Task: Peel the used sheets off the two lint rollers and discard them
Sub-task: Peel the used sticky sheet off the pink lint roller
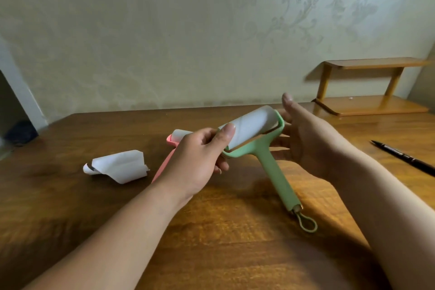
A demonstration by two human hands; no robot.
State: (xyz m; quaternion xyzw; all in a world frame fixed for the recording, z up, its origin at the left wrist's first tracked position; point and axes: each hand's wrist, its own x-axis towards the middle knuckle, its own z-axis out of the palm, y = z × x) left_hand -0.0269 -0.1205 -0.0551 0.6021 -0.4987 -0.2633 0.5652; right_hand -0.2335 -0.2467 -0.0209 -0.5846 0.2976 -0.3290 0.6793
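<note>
A green lint roller (253, 132) is held above the wooden table (211, 231), the left hand (200, 160) pinching its white roll, the right hand (308, 139) cupped open at its far end; a pink roller (164, 162) and peeled sheet (120, 167) lie toward the table's left edge

Mint-green roller (266, 148), pink roller (164, 165), white peeled sheet (120, 166), black pen (404, 156), brown wood-grain table (223, 231).
</note>
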